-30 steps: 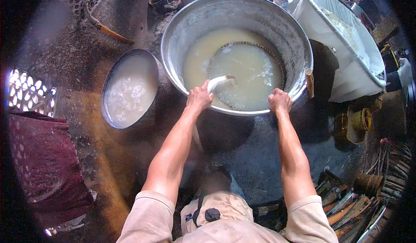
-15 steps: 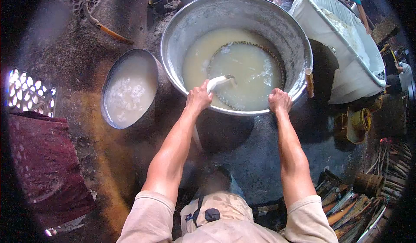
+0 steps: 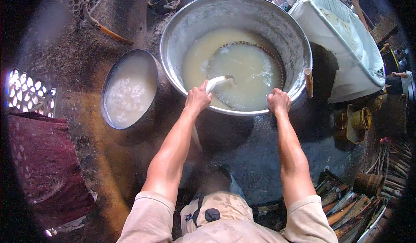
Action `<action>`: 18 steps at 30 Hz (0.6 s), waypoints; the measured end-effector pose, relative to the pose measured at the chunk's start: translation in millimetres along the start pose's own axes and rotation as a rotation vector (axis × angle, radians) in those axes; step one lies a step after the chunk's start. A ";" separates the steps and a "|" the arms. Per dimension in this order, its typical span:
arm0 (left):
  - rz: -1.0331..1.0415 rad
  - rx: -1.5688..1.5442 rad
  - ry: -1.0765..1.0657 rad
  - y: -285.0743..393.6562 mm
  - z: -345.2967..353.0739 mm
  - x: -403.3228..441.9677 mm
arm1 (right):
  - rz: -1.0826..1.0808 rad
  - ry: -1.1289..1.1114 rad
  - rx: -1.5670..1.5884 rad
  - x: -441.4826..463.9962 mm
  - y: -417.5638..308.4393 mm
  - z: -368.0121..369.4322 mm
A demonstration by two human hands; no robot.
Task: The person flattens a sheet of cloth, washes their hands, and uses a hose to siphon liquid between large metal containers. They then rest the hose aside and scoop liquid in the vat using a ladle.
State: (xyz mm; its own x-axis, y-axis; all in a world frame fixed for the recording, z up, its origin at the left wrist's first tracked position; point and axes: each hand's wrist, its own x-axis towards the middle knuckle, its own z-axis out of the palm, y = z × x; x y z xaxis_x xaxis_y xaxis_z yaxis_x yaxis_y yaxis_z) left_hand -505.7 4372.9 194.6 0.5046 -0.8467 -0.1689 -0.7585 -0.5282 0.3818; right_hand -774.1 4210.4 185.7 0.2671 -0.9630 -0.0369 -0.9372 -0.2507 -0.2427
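Observation:
A large metal basin holds cloudy pale liquid, with a woven ring partly sunk in it. At the near rim, my left hand is closed around a white hose, whose open end points right over the liquid. The hose hangs down outside the basin below the hand. My right hand is closed at the near right rim, beside the ring's edge; its fingers hide what they grip.
On the left stands a tilted-looking tub of cloudy liquid. A cloth-lined container is at the upper right, with people's arms near it. Firewood lies lower right, a maroon cloth at far left.
Both my hands have stayed almost in place, as has the hose. At the upper right, another person's arm has come into view beside the cloth-lined container and shifted slightly.

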 end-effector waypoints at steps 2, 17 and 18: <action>-0.015 -0.013 -0.040 0.8 -1.8 0.3 | 0.012 -0.045 -0.002 -0.1 -0.3 -2.0; -0.034 0.007 -0.067 1.0 -1.9 0.8 | -0.005 -0.007 -0.013 1.1 2.5 5.0; -0.031 0.013 -0.062 0.8 -1.4 1.0 | -0.005 -0.007 -0.013 0.9 2.7 4.9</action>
State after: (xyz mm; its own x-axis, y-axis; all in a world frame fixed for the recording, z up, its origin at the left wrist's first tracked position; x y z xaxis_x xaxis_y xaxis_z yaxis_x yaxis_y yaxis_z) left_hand -505.2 4371.7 196.1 0.5015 -0.8320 -0.2371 -0.7484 -0.5547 0.3636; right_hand -775.3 4209.4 180.3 0.2729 -0.9611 -0.0423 -0.9387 -0.2564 -0.2302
